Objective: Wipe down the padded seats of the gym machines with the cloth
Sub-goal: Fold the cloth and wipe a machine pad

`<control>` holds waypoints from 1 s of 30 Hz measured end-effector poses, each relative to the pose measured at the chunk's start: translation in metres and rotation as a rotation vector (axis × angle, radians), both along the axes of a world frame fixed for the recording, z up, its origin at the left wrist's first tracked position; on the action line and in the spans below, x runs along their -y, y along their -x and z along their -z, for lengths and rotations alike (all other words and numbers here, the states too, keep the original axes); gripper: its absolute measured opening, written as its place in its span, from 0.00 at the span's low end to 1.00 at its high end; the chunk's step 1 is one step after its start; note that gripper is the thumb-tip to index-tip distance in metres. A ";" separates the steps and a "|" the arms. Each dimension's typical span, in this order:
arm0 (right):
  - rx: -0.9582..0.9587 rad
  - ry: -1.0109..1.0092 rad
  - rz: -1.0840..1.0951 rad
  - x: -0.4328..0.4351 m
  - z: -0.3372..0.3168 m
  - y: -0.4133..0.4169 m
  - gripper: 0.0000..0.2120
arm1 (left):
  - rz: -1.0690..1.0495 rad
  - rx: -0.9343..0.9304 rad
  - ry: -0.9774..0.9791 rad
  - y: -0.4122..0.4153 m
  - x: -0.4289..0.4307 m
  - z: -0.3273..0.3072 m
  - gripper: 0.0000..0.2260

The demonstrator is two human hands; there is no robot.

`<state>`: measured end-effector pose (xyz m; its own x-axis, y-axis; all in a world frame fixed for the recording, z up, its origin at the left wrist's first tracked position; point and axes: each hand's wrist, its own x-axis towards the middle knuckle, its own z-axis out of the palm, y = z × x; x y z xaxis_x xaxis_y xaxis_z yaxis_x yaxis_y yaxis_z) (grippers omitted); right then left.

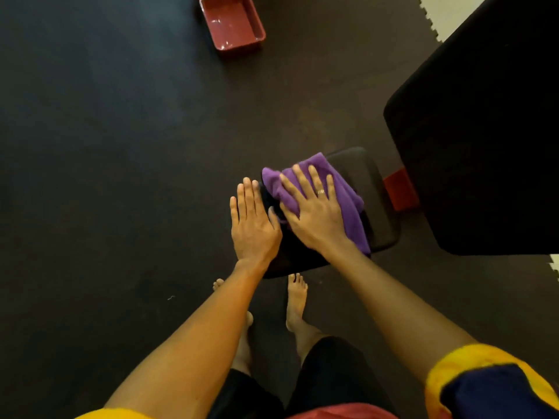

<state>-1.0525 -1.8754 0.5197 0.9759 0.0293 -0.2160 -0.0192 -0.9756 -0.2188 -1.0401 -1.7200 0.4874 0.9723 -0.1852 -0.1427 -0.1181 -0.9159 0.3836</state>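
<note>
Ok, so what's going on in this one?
A person is wiping a small black padded seat with a purple cloth. The right hand lies flat on the cloth, fingers straight, pressing it onto the seat's top. The left hand rests flat at the seat's left edge and holds nothing. A larger black pad stands to the right, and a red tub sits on the floor further off.

Cloth (348, 210) under right hand (314, 210), both on seat pad (379, 204). Left hand (252, 223) flat at the pad's left edge, just beside right hand. Larger pad (484, 131) right of and beyond the hands. Tub (242, 45) on floor (121, 146), well ahead of left hand.
</note>
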 end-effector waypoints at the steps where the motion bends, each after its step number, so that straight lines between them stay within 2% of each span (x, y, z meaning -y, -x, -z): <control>1: -0.012 0.009 -0.035 0.005 0.001 0.018 0.33 | -0.012 -0.002 0.013 0.006 -0.002 0.001 0.30; 3: -0.057 0.046 -0.054 0.019 0.001 0.025 0.33 | -0.043 -0.001 0.021 0.012 -0.005 0.002 0.30; 6: -0.102 0.109 -0.002 0.027 -0.001 -0.019 0.32 | -0.069 -0.019 0.021 0.014 -0.003 0.001 0.30; 9: -0.153 0.100 0.037 0.005 -0.002 -0.076 0.29 | -0.113 -0.012 0.055 0.015 0.000 0.002 0.30; 11: -0.132 0.042 -0.050 -0.023 -0.005 -0.090 0.26 | -0.167 -0.005 0.096 0.016 0.001 0.002 0.31; 13: -0.116 -0.032 -0.187 -0.041 -0.009 -0.085 0.24 | -0.256 -0.026 0.179 0.016 0.002 -0.002 0.31; 15: -0.066 -0.003 -0.257 -0.034 -0.012 -0.082 0.25 | -0.297 -0.045 0.214 0.018 0.002 -0.004 0.31; 18: -0.069 0.115 -0.156 0.005 -0.010 -0.096 0.28 | -0.287 -0.053 0.169 0.018 0.001 -0.006 0.32; 21: -0.099 0.139 -0.053 0.022 -0.008 -0.102 0.29 | -0.283 -0.054 0.133 0.016 0.003 -0.004 0.31; 24: -0.061 0.119 -0.092 -0.013 -0.006 -0.102 0.26 | -0.296 -0.046 0.144 0.018 0.003 -0.002 0.31; 27: -0.068 0.006 -0.216 -0.050 -0.006 -0.099 0.25 | -0.327 -0.036 0.235 0.018 0.002 -0.005 0.30; 30: -0.095 0.020 -0.252 -0.030 -0.009 -0.100 0.25 | -0.311 -0.033 0.208 0.017 0.003 -0.006 0.31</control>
